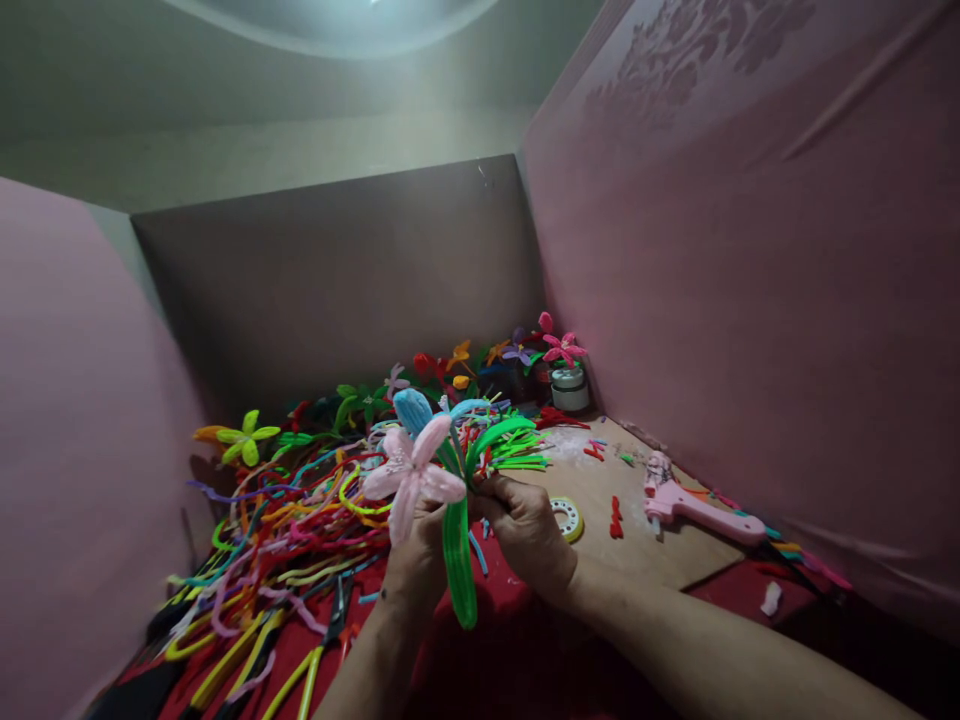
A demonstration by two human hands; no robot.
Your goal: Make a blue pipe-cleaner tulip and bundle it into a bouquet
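Right hand has its fingers clamped on the stems of a fuzzy flower bunch, held up mid-scene. Can't tell what the left hand is gripping, its fingers are tucked behind the 1 pale pink bloom. Bunch also has blue petals and 2 green leaves. Just right there's a tape roll, then a pink glue gun. Left is a messy heap of pipe cleaners, with yellow-handled tools at the near left. More flowers sit along the far side.
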